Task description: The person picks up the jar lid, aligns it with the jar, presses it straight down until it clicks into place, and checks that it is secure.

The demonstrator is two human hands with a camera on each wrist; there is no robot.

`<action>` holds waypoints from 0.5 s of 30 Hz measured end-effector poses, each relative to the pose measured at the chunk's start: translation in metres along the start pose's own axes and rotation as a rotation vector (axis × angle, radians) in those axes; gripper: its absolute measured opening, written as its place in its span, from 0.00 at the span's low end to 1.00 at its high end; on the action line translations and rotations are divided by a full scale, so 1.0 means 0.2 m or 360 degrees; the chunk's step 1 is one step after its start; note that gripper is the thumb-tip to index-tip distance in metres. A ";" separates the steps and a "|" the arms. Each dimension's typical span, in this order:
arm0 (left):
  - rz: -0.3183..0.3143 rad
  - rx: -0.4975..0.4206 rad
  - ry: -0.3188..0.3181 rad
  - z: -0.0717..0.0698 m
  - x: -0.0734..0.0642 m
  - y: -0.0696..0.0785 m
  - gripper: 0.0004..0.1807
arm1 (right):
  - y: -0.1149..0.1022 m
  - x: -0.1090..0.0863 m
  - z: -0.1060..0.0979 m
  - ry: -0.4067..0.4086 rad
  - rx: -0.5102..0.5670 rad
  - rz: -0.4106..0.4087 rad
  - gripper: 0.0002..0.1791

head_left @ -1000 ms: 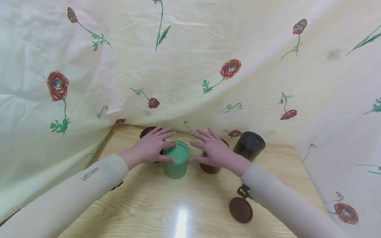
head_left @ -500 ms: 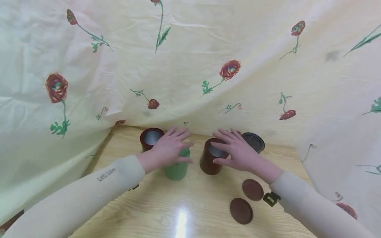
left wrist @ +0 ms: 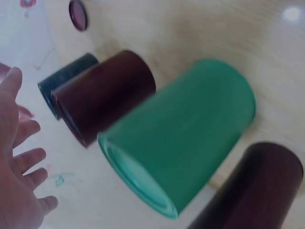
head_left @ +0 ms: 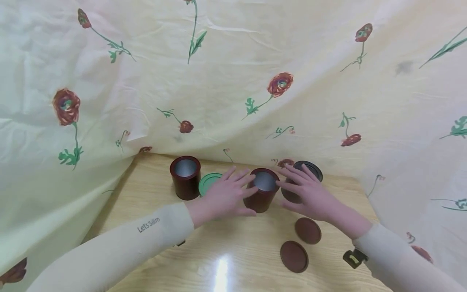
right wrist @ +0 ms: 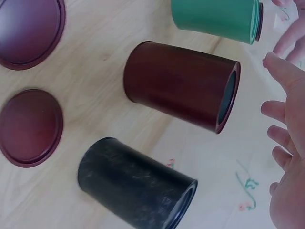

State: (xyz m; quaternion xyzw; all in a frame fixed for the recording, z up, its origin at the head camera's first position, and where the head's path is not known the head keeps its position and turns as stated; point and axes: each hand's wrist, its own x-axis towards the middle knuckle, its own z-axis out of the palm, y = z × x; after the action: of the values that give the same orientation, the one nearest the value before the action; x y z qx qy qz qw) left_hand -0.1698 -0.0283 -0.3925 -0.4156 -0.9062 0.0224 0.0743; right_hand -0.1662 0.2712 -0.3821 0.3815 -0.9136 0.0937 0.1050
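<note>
My left hand (head_left: 228,196) hovers with fingers spread, empty, between the green tin (head_left: 209,182) and an uncovered dark red tin (head_left: 260,199). It hides much of the green tin, whose lid is on. My right hand (head_left: 311,194), also empty and spread, overlaps the black tin (head_left: 291,194) in the head view. In the left wrist view, the hand's fingertips (left wrist: 29,157) are apart from the green tin (left wrist: 181,129). In the right wrist view, the dark red tin (right wrist: 181,86) and black tin (right wrist: 133,181) stand apart from the fingers. The black tin is lidded.
A second uncovered dark red tin (head_left: 187,184) stands at the far left. Two dark red lids (head_left: 308,231) lie on the wooden table (head_left: 189,263), nearer than the tins. A flowered cloth (head_left: 226,101) hangs behind the tins and down both sides.
Both hands have moved to the right, the left from the far-left tin past the green one, the right from the nearer dark red tin to the black one. The tins stay in place.
</note>
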 end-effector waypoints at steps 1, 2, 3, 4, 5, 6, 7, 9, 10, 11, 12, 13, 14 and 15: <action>0.0005 0.0001 -0.0003 0.01 0.00 0.02 0.41 | 0.00 -0.02 0.00 0.0007 0.0007 -0.0001 0.32; 0.0012 -0.0001 0.0000 0.02 0.00 0.04 0.41 | 0.01 -0.04 0.00 0.0009 0.0012 0.0000 0.31; 0.0015 -0.0007 -0.0007 0.03 0.00 0.05 0.41 | 0.01 -0.06 0.00 0.0013 0.0017 0.0004 0.31; 0.0017 -0.0002 -0.0018 0.04 0.00 0.07 0.41 | 0.01 -0.07 0.00 0.0018 0.0022 0.0010 0.31; 0.0019 0.0000 -0.0025 0.05 0.00 0.09 0.41 | 0.01 -0.09 0.00 0.0023 0.0025 0.0014 0.31; 0.0018 0.0002 -0.0035 0.06 0.00 0.11 0.41 | 0.02 -0.11 0.00 0.0025 0.0029 0.0021 0.32; 0.0015 0.0000 -0.0045 0.08 0.00 0.12 0.41 | 0.02 -0.13 0.01 0.0025 0.0030 0.0032 0.32; 0.0014 0.0003 -0.0048 0.12 -0.01 0.15 0.41 | 0.03 -0.17 0.01 0.0033 0.0037 0.0053 0.32; 0.0011 -0.0008 -0.0049 0.13 -0.01 0.16 0.41 | 0.04 -0.19 0.02 0.0038 0.0040 0.0058 0.33; 0.0009 -0.0027 -0.0041 0.15 -0.01 0.18 0.41 | 0.04 -0.20 0.02 0.0046 0.0040 0.0060 0.33; 0.0006 -0.0048 -0.0040 0.17 -0.01 0.19 0.41 | 0.04 -0.22 0.03 0.0056 0.0040 0.0060 0.33; 0.0005 -0.0067 -0.0041 0.18 -0.01 0.20 0.41 | 0.04 -0.24 0.04 0.0068 0.0042 0.0057 0.33; 0.0007 -0.0089 -0.0039 0.20 -0.02 0.22 0.41 | 0.05 -0.25 0.04 0.0081 0.0046 0.0052 0.33; 0.0006 -0.0111 -0.0038 0.22 -0.02 0.23 0.41 | 0.05 -0.27 0.05 0.0089 0.0044 0.0050 0.33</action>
State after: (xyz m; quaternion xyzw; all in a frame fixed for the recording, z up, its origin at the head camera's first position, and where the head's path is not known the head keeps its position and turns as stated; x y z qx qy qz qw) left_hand -0.1400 0.0001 -0.4401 -0.4194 -0.9065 -0.0041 0.0487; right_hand -0.1378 0.3123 -0.4073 0.3656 -0.9148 0.1186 0.1238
